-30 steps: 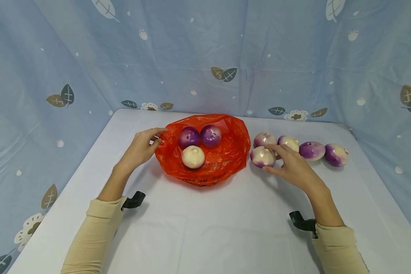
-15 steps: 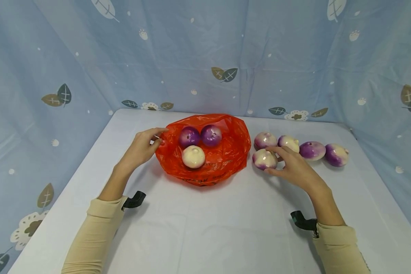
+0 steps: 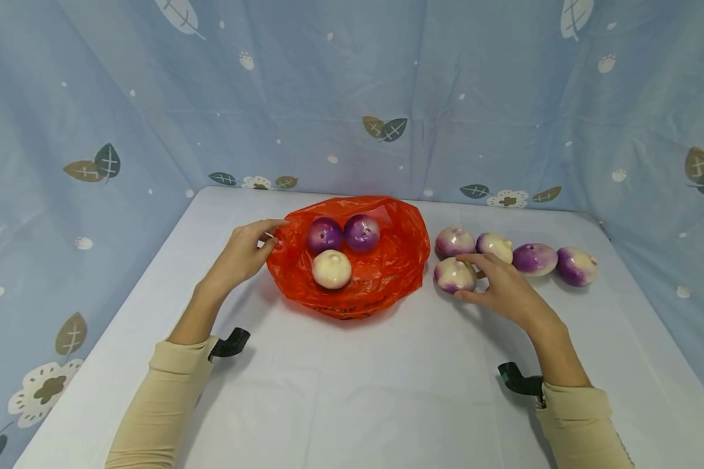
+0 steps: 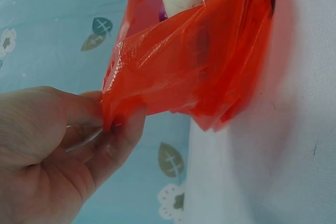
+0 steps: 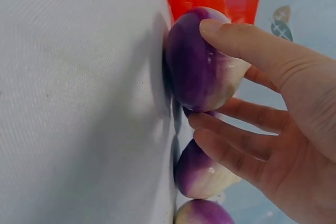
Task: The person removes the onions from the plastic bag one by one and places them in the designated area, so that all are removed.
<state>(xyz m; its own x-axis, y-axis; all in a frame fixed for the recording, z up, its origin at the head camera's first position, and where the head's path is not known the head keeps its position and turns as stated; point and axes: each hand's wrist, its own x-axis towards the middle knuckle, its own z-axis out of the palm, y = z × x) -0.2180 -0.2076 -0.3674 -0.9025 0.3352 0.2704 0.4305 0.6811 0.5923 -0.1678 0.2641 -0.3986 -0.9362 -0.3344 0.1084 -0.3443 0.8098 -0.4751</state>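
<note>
My left hand (image 3: 243,254) pinches the left rim of a red plastic bag (image 3: 387,277); in the left wrist view the thumb and fingers (image 4: 123,140) hold its film. Inside the spread bag sit two purple onions (image 3: 362,232) and a pale cream one. To the right of the bag, my right hand (image 3: 504,286) holds a white-and-purple onion (image 3: 454,275) between thumb and fingers. The right wrist view shows the thumb on the near side of this onion (image 5: 202,64), which appears to be on the tabletop.
Several more onions (image 3: 535,259) stand in a row behind and right of the held one. A white cloth covers the table (image 3: 358,391). A blue patterned curtain (image 3: 328,98) closes off the back and sides.
The held onion has shifted slightly right and towards me, and its turn has changed a little. My right hand moved slightly with it; my left hand and the bag stay nearly still.
</note>
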